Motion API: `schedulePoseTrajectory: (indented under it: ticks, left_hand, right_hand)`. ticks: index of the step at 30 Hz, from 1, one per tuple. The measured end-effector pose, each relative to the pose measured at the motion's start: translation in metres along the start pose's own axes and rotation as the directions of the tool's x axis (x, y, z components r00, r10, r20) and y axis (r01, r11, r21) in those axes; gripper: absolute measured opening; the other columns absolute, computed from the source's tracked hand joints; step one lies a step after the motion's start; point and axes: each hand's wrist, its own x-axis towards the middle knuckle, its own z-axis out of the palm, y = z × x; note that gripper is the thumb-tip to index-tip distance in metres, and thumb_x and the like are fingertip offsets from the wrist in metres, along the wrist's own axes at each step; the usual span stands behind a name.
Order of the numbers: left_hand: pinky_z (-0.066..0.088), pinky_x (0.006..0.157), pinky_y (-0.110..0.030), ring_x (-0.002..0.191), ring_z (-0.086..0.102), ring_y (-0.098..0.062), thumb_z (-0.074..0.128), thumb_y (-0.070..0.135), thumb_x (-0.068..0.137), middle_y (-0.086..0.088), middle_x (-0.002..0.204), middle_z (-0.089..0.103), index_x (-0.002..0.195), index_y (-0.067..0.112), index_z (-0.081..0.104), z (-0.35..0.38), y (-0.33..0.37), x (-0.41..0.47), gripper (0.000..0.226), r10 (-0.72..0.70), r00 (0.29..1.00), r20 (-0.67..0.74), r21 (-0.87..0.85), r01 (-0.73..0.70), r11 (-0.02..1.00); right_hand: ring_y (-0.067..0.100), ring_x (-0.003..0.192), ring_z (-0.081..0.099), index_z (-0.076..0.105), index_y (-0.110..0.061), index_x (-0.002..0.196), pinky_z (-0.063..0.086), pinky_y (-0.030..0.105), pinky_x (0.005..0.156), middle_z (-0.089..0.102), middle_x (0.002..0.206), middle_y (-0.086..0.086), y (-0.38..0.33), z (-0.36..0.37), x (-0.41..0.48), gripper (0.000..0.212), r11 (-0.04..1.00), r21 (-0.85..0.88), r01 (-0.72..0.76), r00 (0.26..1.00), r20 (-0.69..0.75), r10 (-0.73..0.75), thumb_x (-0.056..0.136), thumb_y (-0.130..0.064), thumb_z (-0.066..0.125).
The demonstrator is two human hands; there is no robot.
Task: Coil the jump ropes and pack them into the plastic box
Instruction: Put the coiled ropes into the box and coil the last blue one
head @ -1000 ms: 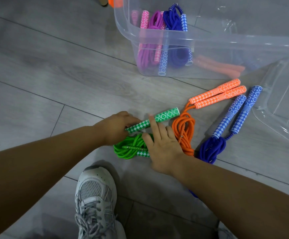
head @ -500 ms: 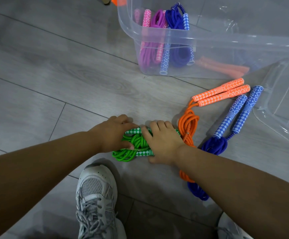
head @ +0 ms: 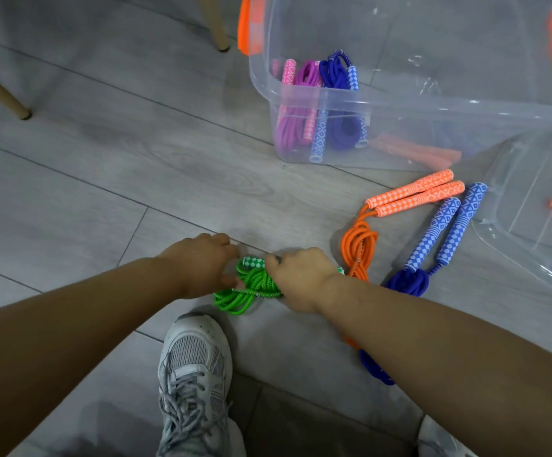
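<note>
A coiled green jump rope (head: pixel 246 286) lies on the grey floor between my hands. My right hand (head: pixel 297 275) grips its green-and-white handles and the coil. My left hand (head: pixel 202 263) pinches the coil's left side. To the right lie a coiled orange jump rope (head: pixel 400 199) and a coiled blue jump rope (head: pixel 446 232), both untouched. The clear plastic box (head: pixel 400 103) stands at the upper right, holding a pink rope (head: pixel 296 107), a blue rope (head: pixel 340 103) and an orange one (head: pixel 416 151).
The box's clear lid (head: pixel 531 209) lies at the right edge. Two wooden furniture legs (head: pixel 1 90) stand at the upper left. My grey sneaker (head: pixel 195 380) is just below the green rope. Bare floor stretches to the left.
The loose green handle was laid down onto the coil, and my right hand went from flat on the rope to gripping the bundle. The view pulled back a little.
</note>
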Motion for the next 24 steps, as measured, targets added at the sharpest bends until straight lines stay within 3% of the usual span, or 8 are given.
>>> schedulePoseTrajectory:
  ticks: [3,8,13,18,22,24]
  left_hand:
    - [0.043,0.095,-0.035,0.122,0.045,-0.020,0.049,0.053,0.089,0.001,0.136,0.040,0.139,0.026,0.037,-0.012,-0.001,-0.008,0.059,-0.012,0.999,-0.038,0.001,0.012,1.000]
    - [0.044,0.094,-0.032,0.119,0.049,-0.015,0.044,0.051,0.092,0.007,0.134,0.043,0.135,0.031,0.040,-0.046,-0.002,-0.022,0.048,0.000,0.990,-0.139,0.090,0.013,0.996]
    - [0.043,0.095,-0.030,0.120,0.048,-0.013,0.038,0.053,0.094,0.011,0.132,0.044,0.134,0.034,0.040,-0.100,0.010,-0.029,0.044,0.064,0.980,-0.189,0.225,-0.020,0.974]
    - [0.042,0.092,-0.028,0.117,0.051,-0.012,0.034,0.055,0.094,0.014,0.128,0.048,0.129,0.037,0.041,-0.172,0.028,-0.034,0.040,0.163,0.935,-0.314,0.354,-0.044,0.934]
    - [0.044,0.090,-0.028,0.115,0.053,-0.013,0.035,0.053,0.095,0.014,0.126,0.050,0.126,0.036,0.043,-0.231,0.031,-0.022,0.037,0.149,0.908,-0.391,0.385,0.015,0.923]
    - [0.047,0.088,-0.029,0.114,0.054,-0.015,0.037,0.051,0.095,0.012,0.124,0.052,0.125,0.034,0.046,-0.259,0.030,-0.006,0.036,0.127,0.886,-0.446,0.379,0.059,0.923]
  right_hand:
    - [0.033,0.102,0.061,0.038,-0.005,0.123,0.037,0.033,0.068,0.061,0.115,0.011,0.006,-0.015,-0.010,0.048,0.999,-0.038,-0.021,1.000,0.002,0.022,0.083,-0.023,0.058]
    - [0.034,0.103,0.061,0.040,-0.009,0.121,0.047,0.036,0.076,0.062,0.116,0.011,0.030,-0.054,-0.047,0.044,0.993,-0.073,-0.094,0.996,0.003,0.094,0.082,-0.019,0.055]
    - [0.034,0.096,0.062,0.037,-0.014,0.115,0.036,0.033,0.062,0.062,0.107,0.011,0.071,-0.108,-0.093,0.045,0.974,-0.029,-0.225,0.972,-0.080,0.222,0.078,-0.031,0.057]
    - [0.032,0.096,0.061,0.035,-0.021,0.120,0.038,0.031,0.066,0.062,0.106,0.005,0.113,-0.171,-0.130,0.057,0.911,0.036,-0.411,0.886,-0.220,0.409,0.073,-0.045,0.058]
    - [0.032,0.094,0.062,0.037,-0.027,0.117,0.046,0.032,0.070,0.063,0.099,0.000,0.146,-0.210,-0.147,0.055,0.857,0.125,-0.500,0.791,-0.338,0.511,0.069,-0.044,0.057]
    - [0.029,0.095,0.062,0.038,-0.029,0.116,0.043,0.030,0.068,0.062,0.098,-0.001,0.164,-0.224,-0.145,0.052,0.833,0.147,-0.533,0.745,-0.385,0.544,0.069,-0.045,0.056]
